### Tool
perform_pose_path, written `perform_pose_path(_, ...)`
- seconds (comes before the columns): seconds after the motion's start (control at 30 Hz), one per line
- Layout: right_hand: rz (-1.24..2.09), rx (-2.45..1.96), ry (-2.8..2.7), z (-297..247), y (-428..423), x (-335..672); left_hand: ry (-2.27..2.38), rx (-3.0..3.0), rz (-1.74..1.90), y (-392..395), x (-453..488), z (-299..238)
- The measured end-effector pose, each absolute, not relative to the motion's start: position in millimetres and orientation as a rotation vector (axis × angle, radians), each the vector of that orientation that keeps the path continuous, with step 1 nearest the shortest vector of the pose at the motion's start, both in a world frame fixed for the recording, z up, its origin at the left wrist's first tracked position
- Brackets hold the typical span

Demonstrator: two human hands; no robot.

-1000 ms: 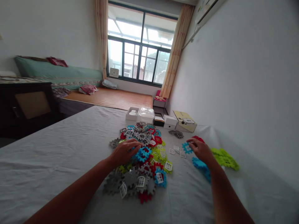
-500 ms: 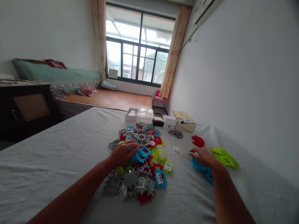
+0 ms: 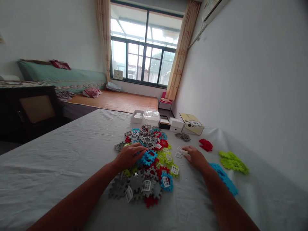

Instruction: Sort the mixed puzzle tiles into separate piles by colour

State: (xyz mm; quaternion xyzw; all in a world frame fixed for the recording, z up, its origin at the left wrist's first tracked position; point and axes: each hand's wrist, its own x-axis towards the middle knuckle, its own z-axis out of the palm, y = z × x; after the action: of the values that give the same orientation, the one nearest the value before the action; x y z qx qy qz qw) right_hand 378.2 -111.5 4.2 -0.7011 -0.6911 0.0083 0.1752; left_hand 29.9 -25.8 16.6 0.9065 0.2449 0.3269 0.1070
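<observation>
Pieces (image 3: pixel 150 157) lie by both hands (image 3: pixel 130 156) (image 3: pixel 196 159) (blue left; white right).

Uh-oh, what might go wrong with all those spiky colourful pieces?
The left hand is right at the mixed heap, where pieces overlap loosely, so a bump might make some slide.

The right hand has its fingertips at the small white window pieces; a quick move could scatter them.

The blue pile lies close beside the right forearm, which might brush it out of place.
</observation>
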Motion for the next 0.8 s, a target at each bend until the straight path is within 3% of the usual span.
perform_pose_path(0.27,0.77,-1.498,-2.197,24.7,-132.0,337.5,0.714,2.666,0.983,-27.3,28.5,18.5)
perform_pose_path(0.8,0.917,-1.518,-2.088,16.6,-130.0,340.9,0.875,2.577,1.09,-22.0,21.2,21.2)
